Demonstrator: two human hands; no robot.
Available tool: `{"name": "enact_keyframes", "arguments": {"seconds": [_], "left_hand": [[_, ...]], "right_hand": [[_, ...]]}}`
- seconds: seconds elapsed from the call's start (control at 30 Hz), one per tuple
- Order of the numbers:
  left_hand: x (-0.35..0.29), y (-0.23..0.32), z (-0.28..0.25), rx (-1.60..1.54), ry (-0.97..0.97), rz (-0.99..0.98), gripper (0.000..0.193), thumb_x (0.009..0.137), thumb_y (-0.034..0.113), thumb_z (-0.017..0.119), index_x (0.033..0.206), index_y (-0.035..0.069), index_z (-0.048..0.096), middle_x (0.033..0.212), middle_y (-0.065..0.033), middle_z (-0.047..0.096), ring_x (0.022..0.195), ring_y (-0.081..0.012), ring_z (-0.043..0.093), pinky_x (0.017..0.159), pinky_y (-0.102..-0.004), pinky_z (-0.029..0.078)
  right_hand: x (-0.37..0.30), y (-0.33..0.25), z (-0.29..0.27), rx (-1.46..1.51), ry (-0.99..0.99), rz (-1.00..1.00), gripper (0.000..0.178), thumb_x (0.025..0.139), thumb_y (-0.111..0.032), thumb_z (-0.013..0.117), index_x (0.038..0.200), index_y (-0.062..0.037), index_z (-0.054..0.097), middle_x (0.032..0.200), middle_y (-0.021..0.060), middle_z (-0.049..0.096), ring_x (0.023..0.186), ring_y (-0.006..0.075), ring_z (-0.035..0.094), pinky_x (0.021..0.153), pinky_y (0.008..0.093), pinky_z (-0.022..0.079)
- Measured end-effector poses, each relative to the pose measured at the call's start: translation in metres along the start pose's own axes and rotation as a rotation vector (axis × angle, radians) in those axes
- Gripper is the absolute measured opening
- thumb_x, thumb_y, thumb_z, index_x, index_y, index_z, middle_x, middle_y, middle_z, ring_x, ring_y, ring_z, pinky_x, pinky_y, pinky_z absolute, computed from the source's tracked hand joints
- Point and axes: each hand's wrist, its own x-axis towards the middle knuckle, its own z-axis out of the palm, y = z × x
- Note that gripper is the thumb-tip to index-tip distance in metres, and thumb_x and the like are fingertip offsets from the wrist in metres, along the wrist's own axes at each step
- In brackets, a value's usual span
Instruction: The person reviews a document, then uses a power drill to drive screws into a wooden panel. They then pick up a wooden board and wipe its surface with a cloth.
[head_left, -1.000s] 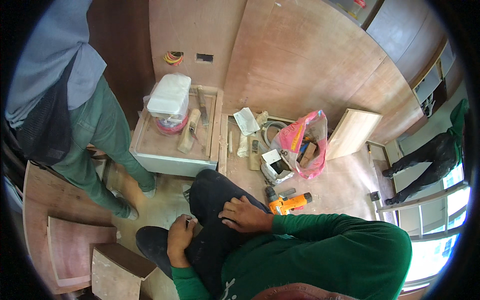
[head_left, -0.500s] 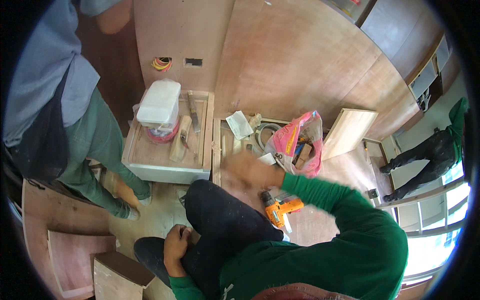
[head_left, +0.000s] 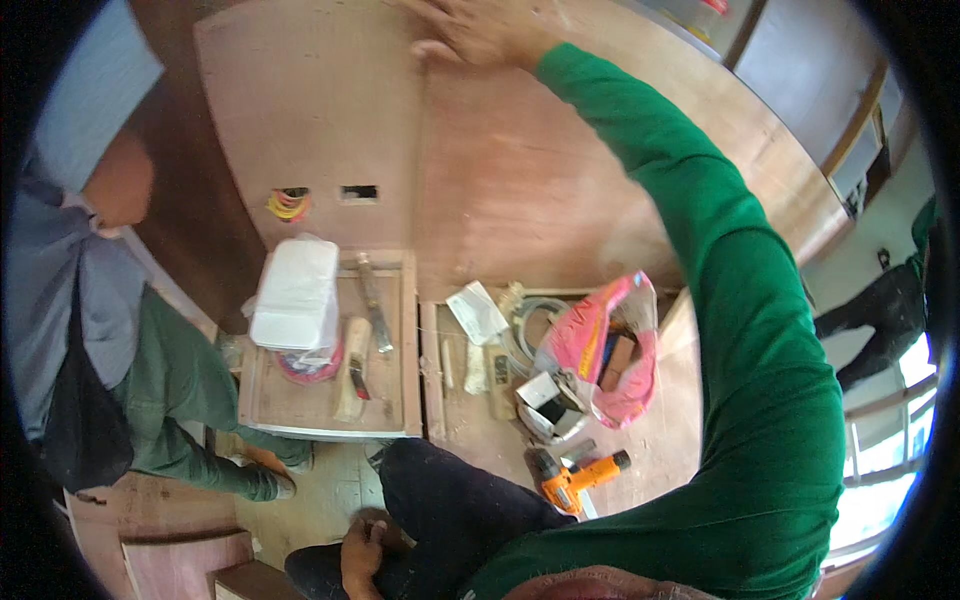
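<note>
My right hand is stretched up to the top of the plywood wall panel, its fingers spread and nothing visible in them. Some fingertips run past the upper edge of the picture. Low beside my dark-trousered leg rests my left hand, its fingers curled; whether anything is inside cannot be seen. An orange cordless drill lies just beyond my right thigh. In front of my knees, a shallow wooden tray holds a white plastic tub, a long flat tool and a wood piece.
A pink bag of wood offcuts stands beside a small open white box and a coil of tubing. Yellow and red wires poke from the panel near a cutout. Another person stands left, another right.
My right arm has swung up from above the bag and drill to the wall's top. My left hand stays low. The person on the left has lowered a hand.
</note>
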Motion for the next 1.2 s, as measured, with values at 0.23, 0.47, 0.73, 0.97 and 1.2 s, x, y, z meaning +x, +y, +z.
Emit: {"name": "enact_keyframes", "arguments": {"seconds": [0.23, 0.47, 0.73, 0.97, 1.2], "left_hand": [[0.0, 0.005, 0.003, -0.049, -0.007, 0.027, 0.037, 0.101, 0.035, 0.069, 0.109, -0.001, 0.073, 0.101, -0.0241, 0.075, 0.097, -0.0408, 0.073, 0.086, -0.0452, 0.055], [-0.006, -0.016, 0.009, 0.041, 0.085, 0.113, 0.039, 0.099, 0.037, 0.07, 0.105, -0.001, 0.072, 0.102, -0.023, 0.075, 0.097, -0.042, 0.072, 0.084, -0.0473, 0.055], [-0.005, -0.023, 0.014, 0.04, 0.08, 0.139, 0.037, 0.1, 0.034, 0.07, 0.108, -0.002, 0.071, 0.102, -0.024, 0.075, 0.096, -0.0415, 0.073, 0.086, -0.046, 0.055], [-0.024, -0.022, 0.01, -0.052, 0.096, 0.174, 0.038, 0.1, 0.033, 0.069, 0.109, -0.003, 0.07, 0.1, -0.0249, 0.075, 0.094, -0.0401, 0.073, 0.085, -0.045, 0.055], [-0.015, -0.018, 0.011, 0.023, 0.058, 0.169, 0.045, 0.1, 0.042, 0.07, 0.111, -0.002, 0.07, 0.103, -0.0259, 0.075, 0.097, -0.0418, 0.073, 0.085, -0.0475, 0.055]], "right_hand": [[0.005, -0.006, -0.02, 0.185, -0.148, 0.263, 0.082, 0.105, -0.05, 0.053, 0.166, -0.0023, 0.027, 0.157, 0.0245, 0.042, 0.149, 0.0424, 0.039, 0.126, 0.0561, 0.026], [-0.017, 0.005, -0.082, 0.026, -0.005, 0.586, 0.06, 0.096, -0.03, 0.072, 0.148, -0.0084, 0.051, 0.136, 0.0183, 0.053, 0.126, 0.0407, 0.051, 0.1, 0.0577, 0.043], [-0.041, 0.068, -0.073, 0.399, 0.001, 0.531, 0.02, 0.093, -0.016, 0.068, 0.106, -0.0021, 0.073, 0.101, 0.0212, 0.069, 0.098, 0.0406, 0.065, 0.087, 0.0503, 0.052], [-0.06, 0.082, -0.095, 0.277, -0.16, 0.59, 0.019, 0.092, -0.014, 0.067, 0.098, 0.0011, 0.075, 0.099, 0.0231, 0.073, 0.092, 0.04, 0.07, 0.081, 0.0483, 0.054], [-0.036, 0.072, -0.076, 0.365, -0.08, 0.456, 0.029, 0.091, -0.016, 0.067, 0.115, -0.0032, 0.079, 0.106, 0.0211, 0.076, 0.1, 0.0391, 0.072, 0.089, 0.0478, 0.057]]}}
